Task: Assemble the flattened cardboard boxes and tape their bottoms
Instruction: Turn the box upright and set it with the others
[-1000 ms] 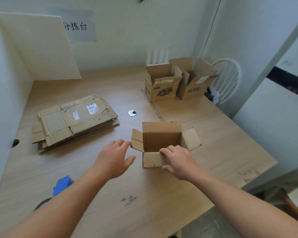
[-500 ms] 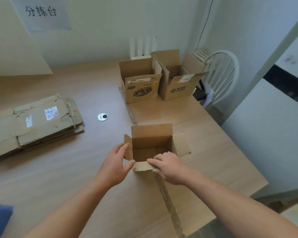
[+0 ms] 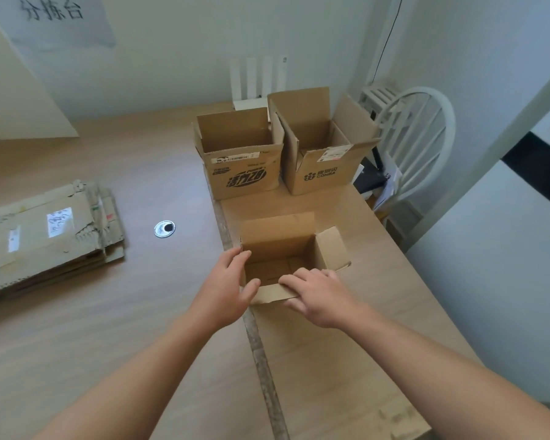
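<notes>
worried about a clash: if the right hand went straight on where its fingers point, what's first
Probably the left hand, whose thumb lies just past the right hand over the small box; depth unclear.

left arm (image 3: 134, 376): bare, runs from the lower left of the frame up to centre.
left grip (image 3: 226, 287): palm turned right, fingers nearly straight, flat against the box (image 3: 280, 239) side, thumb spread.
right arm (image 3: 442, 360): bare, enters from the lower right, angled up-left.
right grip (image 3: 318, 293): knuckles up, fingers curled over the box's near flap, thumb under it.
</notes>
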The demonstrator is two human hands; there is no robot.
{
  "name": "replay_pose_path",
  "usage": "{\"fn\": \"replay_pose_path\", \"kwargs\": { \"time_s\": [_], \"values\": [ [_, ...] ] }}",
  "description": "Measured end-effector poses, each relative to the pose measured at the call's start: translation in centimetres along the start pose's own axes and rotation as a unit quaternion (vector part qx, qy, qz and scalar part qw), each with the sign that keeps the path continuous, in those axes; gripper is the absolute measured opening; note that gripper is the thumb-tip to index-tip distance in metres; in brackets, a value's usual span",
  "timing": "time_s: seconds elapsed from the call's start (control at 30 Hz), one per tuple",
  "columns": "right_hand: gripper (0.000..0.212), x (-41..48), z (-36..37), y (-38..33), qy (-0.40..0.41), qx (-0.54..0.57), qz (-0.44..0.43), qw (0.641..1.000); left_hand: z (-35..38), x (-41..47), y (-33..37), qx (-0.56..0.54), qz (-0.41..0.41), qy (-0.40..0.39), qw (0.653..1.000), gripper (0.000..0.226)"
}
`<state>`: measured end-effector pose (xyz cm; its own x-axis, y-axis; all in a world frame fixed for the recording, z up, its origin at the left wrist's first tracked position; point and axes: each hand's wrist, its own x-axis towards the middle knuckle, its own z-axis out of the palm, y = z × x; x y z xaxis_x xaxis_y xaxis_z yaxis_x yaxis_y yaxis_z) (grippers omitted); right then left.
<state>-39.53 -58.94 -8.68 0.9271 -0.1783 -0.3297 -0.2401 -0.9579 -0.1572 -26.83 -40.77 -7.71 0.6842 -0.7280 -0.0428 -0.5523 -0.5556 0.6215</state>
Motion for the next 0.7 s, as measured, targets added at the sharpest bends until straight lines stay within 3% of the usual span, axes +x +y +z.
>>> {"fn": "replay_pose_path", "kwargs": {
  "time_s": [0.3,0.43,0.7],
  "values": [
    [0.085,1.4,-1.2,8.3,-0.003,-0.015,0.028,0.999,-0.4,6.2,2.0,0.113,0.084,-0.015,0.990,0.056],
    [0.069,3.1,-2.4,11.3,0.009,-0.011,0.052,0.999,-0.4,9.6,3.2,0.178,0.114,-0.024,0.977,0.050],
    [0.066,6.4,-5.8,17.6,0.007,-0.014,0.103,0.995,-0.3,16.1,5.3,0.316,0.189,-0.048,0.929,0.036]
  ]
}}
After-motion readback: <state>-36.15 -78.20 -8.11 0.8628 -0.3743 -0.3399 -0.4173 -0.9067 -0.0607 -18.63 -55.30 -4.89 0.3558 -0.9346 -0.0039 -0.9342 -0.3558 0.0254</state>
